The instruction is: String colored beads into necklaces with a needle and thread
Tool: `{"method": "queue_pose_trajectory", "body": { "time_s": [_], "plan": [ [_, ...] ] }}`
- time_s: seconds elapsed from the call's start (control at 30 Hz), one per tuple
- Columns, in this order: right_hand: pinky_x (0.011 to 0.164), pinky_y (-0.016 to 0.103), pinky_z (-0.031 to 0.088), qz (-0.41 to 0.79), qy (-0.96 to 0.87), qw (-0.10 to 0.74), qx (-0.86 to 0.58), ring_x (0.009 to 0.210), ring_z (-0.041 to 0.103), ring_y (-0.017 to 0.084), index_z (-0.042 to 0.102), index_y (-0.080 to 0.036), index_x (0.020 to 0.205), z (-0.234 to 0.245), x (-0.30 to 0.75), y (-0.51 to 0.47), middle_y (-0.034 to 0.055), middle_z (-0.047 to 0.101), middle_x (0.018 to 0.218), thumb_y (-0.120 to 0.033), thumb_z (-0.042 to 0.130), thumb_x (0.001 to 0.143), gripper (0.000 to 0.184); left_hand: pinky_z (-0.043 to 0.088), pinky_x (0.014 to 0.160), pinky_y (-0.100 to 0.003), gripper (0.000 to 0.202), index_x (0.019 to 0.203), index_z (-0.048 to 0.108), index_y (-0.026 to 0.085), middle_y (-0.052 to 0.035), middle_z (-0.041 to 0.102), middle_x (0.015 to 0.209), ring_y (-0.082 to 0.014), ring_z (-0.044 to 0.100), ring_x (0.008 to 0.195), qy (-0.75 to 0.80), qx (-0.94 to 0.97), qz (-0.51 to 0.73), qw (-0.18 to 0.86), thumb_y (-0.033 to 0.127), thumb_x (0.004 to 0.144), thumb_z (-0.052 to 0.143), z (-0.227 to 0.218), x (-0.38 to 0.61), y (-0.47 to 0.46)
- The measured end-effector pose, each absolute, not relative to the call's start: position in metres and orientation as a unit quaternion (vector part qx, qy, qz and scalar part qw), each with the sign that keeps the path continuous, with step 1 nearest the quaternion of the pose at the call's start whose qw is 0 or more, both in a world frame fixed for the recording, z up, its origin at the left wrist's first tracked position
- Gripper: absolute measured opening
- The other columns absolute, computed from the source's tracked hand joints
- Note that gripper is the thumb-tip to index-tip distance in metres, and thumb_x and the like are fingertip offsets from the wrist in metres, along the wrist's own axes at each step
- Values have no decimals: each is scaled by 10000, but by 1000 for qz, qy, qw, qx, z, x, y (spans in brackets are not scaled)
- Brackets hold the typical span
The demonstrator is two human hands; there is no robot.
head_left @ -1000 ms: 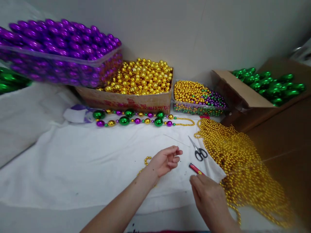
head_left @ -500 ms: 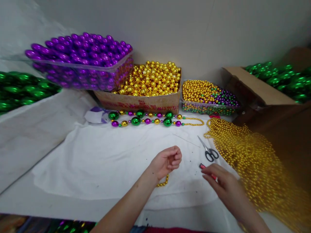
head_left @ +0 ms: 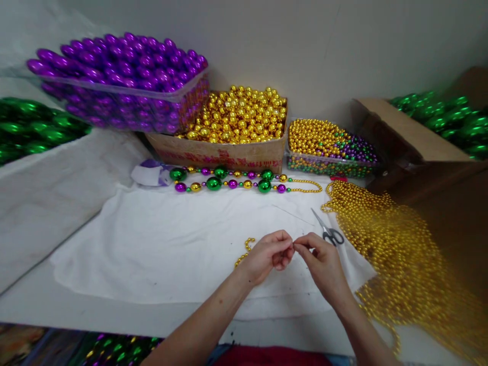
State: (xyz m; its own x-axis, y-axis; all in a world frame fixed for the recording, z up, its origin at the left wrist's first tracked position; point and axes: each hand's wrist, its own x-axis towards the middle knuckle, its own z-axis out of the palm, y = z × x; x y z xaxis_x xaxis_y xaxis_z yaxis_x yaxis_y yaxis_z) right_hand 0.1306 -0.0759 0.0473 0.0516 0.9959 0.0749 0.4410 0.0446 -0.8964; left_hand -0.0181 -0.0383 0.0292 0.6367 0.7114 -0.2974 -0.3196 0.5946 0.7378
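Observation:
My left hand is closed, with thumb and fingers pinched together above the white cloth. A short strand of gold beads trails from behind this hand and lies curled on the cloth. Fingertips of my right hand are pinched against those of the left. Whatever is between them is too small to make out. Black-handled scissors lie half open just beyond my right hand. A thin thread or needle rests on the cloth ahead of both hands.
Along the back lies a green, purple and gold bead necklace. Behind it stand a purple bead bin, a carton of gold beads and a small mixed-bead bin. Gold bead strands heap at right, beside a carton.
My right hand has moved left and up to meet my left fingertips. The red, black-tipped tool it held no longer shows. The gold strand has shifted to the left hand's far side.

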Motion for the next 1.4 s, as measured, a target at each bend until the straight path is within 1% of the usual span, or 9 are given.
{"method": "queue_pose_trajectory", "body": {
  "time_s": [0.23,0.37,0.53,0.83,0.97,1.13,1.2,1.3,1.4],
  "plan": [
    [552,251,364,336,-573,432,-610,617,471,128,550,-193,731,40,135,-78,-24,518,681,-257,520,877,162,194,327,-144,208,791,479,184,20,571,594,-45,429,383,341,335,331,814,368,851,554,25,-15,-39],
    [564,254,378,281,-546,468,-636,639,488,134,562,-195,768,37,145,-79,-20,523,707,-279,525,876,142,209,332,-143,206,753,509,166,34,539,567,-34,401,381,378,368,313,790,339,803,610,21,-13,-37],
    [579,260,394,261,-530,465,-659,641,512,140,569,-192,767,31,159,-78,-13,540,713,-285,523,873,148,245,368,-140,189,750,555,147,56,469,540,-33,398,423,396,421,293,762,317,775,634,18,-9,-36],
    [609,274,408,243,-509,460,-686,701,533,167,586,-180,817,12,171,-82,17,581,760,-290,508,866,144,227,401,-155,163,760,554,153,48,502,597,-38,396,453,427,469,244,734,305,767,610,23,-5,-33],
    [630,286,407,266,-539,431,-673,710,549,181,623,-182,772,11,182,-77,29,596,743,-281,517,860,170,248,429,-170,143,746,558,152,56,483,569,-47,388,460,424,494,226,725,288,756,600,25,-6,-33],
    [705,279,437,330,-610,396,-602,813,568,166,634,-226,1100,32,184,-68,57,622,1088,-266,499,871,268,292,472,-197,133,708,559,156,66,456,527,-63,387,471,409,551,209,696,279,752,586,29,-6,-31],
    [660,265,435,394,-635,347,-566,717,562,145,643,-234,1080,34,180,-67,33,655,1005,-246,569,829,263,302,486,-203,143,707,558,159,66,458,528,-67,395,478,404,567,212,686,291,759,576,29,-6,-30],
    [586,250,403,426,-621,320,-575,616,538,139,668,-198,836,30,176,-67,-11,627,685,-227,602,799,81,305,488,-202,162,717,560,160,63,466,539,-69,400,485,414,562,220,682,316,758,581,26,-8,-30],
    [564,249,388,414,-604,334,-593,618,535,146,644,-185,717,24,176,-71,-8,598,631,-240,578,815,130,298,473,-196,183,726,557,160,57,478,554,-68,404,483,423,528,221,703,337,740,605,21,-10,-30]
  ]
}}
